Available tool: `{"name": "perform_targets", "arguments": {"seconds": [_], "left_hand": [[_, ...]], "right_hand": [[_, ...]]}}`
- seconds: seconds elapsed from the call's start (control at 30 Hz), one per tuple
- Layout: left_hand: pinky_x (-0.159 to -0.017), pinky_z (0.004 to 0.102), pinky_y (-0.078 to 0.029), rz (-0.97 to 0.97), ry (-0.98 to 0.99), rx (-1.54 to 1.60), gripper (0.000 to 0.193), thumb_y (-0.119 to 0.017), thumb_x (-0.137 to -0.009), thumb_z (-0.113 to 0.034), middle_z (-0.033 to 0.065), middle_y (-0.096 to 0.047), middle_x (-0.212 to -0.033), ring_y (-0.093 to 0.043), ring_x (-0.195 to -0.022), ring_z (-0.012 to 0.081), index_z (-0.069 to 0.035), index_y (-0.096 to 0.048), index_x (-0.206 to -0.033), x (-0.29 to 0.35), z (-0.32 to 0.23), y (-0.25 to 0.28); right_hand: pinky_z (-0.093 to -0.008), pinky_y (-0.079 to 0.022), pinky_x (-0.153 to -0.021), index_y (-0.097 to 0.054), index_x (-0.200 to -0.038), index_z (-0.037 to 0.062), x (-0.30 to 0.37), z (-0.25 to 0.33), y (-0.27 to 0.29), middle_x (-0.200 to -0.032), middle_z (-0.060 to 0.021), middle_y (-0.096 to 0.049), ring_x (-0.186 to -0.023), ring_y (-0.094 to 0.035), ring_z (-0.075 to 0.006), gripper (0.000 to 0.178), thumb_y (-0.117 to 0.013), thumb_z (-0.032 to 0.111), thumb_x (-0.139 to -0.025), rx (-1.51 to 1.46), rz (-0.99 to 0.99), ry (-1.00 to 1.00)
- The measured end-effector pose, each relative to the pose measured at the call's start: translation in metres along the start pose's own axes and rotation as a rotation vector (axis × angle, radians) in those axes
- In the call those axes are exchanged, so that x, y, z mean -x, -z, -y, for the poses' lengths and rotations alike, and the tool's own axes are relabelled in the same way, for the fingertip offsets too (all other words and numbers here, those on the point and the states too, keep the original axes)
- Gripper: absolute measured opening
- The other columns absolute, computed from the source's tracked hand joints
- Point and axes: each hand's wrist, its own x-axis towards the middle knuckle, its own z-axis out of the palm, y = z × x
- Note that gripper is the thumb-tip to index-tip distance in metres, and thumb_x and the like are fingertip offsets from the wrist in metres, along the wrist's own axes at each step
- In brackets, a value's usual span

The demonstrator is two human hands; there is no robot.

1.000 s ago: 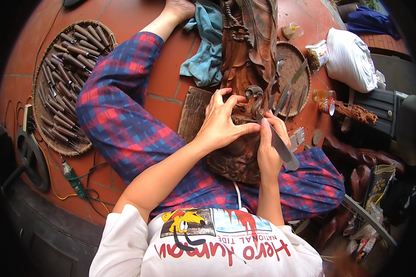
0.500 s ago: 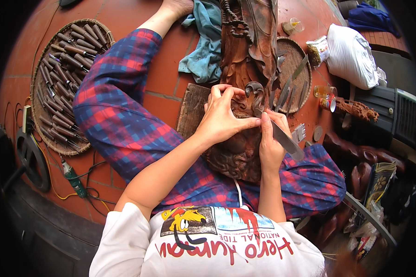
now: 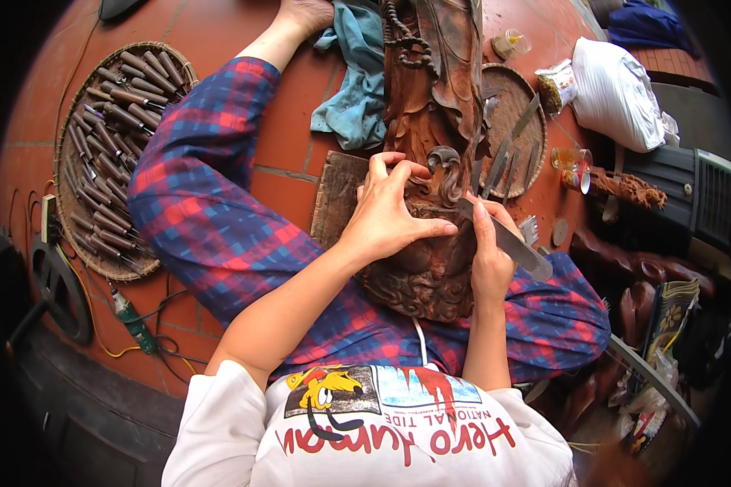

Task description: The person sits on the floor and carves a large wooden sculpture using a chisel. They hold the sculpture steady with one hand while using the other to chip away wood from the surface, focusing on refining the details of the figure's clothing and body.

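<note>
One red-tiled floor [image 3: 288,180] with pale joints is supporting the work area. One carved wooden statue [image 3: 434,122] is lying lengthwise between two plaid-trousered legs [image 3: 207,183]. One larger woven tray [image 3: 60,183] is occupying the left side; one gray ridged casing [image 3: 666,187], one white sack [image 3: 617,97] and one smaller woven tray [image 3: 503,89] are occupying the right. One blue-green cloth [image 3: 349,97] and one wooden board [image 3: 333,195] are lying left of the statue. The left hand [image 3: 386,211] is resting spread over the carving, thumb apart from fingers. The right hand [image 3: 492,253] is pinching one flat metal blade [image 3: 524,253] beside the carving. One green power tool [image 3: 134,321] is lying near the larger tray, which is carrying dozens of wood-handled carving tools [image 3: 124,116], overlapping too closely for counting.
</note>
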Motion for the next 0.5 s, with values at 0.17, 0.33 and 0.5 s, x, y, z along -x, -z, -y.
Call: {"name": "perform_targets", "arguments": {"seconds": [0.17,0.33,0.5], "left_hand": [[-0.112,0.0463,-0.039,0.046,-0.076,0.103,0.082,-0.095,-0.060,-0.043,0.0192,-0.038,-0.140,-0.040,-0.136,0.0363,-0.006,-0.059,-0.122,-0.001,0.010,0.008],[-0.111,0.0444,-0.040,0.028,-0.050,0.096,0.081,-0.096,-0.059,-0.042,0.0183,-0.040,-0.139,-0.044,-0.133,0.0331,-0.005,-0.060,-0.122,-0.004,0.008,0.008],[-0.108,0.0420,-0.043,0.037,-0.082,0.104,0.081,-0.096,-0.060,-0.041,0.0163,-0.041,-0.137,-0.050,-0.127,0.0315,-0.005,-0.060,-0.122,-0.008,0.016,0.009]], "right_hand": [[-0.0290,-0.049,-0.083,-0.069,-0.090,-0.0077,-0.005,-0.008,0.006,-0.092,-0.0136,-0.069,-0.087,-0.065,-0.0183,0.011,-0.068,0.003,-0.092,0.002,0.058,0.060],[-0.0281,-0.048,-0.081,-0.068,-0.090,-0.0077,-0.008,0.000,0.003,-0.092,-0.0105,-0.068,-0.087,-0.063,-0.0168,0.014,-0.069,0.006,-0.093,0.000,0.059,-0.008],[-0.0276,-0.047,-0.076,-0.069,-0.091,-0.0070,-0.007,-0.007,0.009,-0.089,-0.0091,-0.065,-0.083,-0.061,-0.0163,0.015,-0.070,0.008,-0.092,-0.160,0.035,-0.122]]}}
